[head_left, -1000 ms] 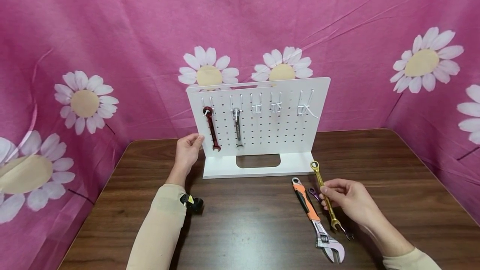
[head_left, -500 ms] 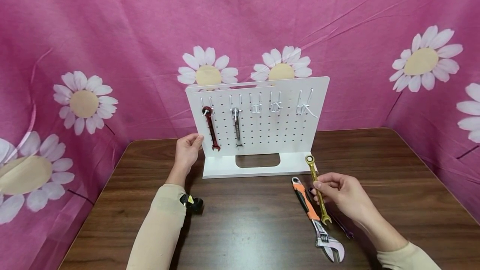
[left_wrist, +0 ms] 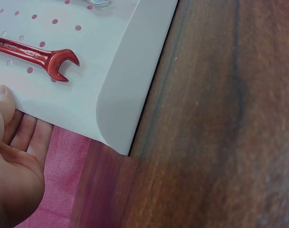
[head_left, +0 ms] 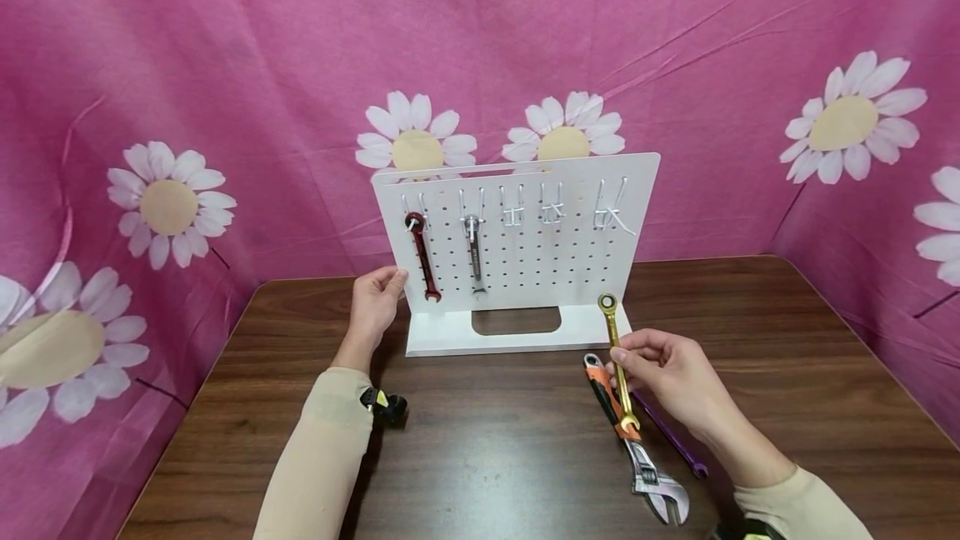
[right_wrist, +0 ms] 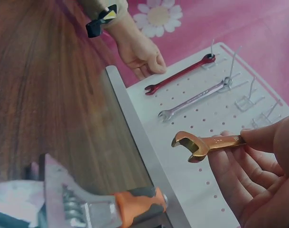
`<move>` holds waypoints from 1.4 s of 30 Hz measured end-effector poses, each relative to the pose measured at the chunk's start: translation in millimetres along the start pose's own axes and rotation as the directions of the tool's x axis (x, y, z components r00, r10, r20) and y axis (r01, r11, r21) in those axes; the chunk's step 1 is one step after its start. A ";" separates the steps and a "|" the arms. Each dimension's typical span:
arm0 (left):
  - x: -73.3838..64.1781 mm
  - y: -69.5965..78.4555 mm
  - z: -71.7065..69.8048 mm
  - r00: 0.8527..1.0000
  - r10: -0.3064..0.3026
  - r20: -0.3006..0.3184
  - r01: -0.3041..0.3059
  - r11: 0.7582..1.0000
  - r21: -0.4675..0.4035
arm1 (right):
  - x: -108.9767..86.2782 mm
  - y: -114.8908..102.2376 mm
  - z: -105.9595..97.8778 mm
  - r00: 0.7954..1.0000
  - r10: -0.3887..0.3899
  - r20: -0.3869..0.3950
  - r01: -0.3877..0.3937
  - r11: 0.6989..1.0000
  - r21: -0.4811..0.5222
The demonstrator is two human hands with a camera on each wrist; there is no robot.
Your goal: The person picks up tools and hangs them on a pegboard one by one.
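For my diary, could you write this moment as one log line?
left hand: holds pegboard edge; right hand: pinches gold combination wrench; hung: red combination wrench, silver combination wrench; table: adjustable wrench, purple wrench

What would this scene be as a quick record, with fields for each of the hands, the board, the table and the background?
Left hand: grips the left edge of the white pegboard
Right hand: pinches the gold wrench
Hanging: red wrench, silver wrench
Bare hooks: three, right of the silver wrench
Table: orange-handled adjustable wrench; purple wrench, partly hidden
Background: pink daisy-print cloth
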State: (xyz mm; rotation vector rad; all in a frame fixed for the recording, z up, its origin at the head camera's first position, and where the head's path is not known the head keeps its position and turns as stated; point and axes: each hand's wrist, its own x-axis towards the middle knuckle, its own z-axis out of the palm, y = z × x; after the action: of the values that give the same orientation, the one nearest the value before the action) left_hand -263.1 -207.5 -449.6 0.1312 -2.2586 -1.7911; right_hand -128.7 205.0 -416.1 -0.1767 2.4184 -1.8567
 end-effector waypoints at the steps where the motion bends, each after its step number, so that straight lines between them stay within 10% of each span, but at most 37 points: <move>1: 0.0 0.1 0.2 1.000 0.000 0.001 0.000 1.000 0.000 | 0.8 -1.7 0.8 1.000 -0.003 -0.003 0.003 1.000 -0.006; 42: -0.7 0.2 1.3 1.000 0.001 -0.014 -0.001 1.000 0.003 | 48.4 -52.2 51.5 0.987 -0.163 -0.009 0.163 0.985 0.053</move>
State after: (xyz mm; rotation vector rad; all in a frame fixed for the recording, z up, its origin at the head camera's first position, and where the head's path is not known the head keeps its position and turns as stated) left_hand -262.8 -206.1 -449.7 0.1427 -2.2510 -1.7806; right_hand -167.3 135.4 -378.9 -0.3776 2.4207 -1.9876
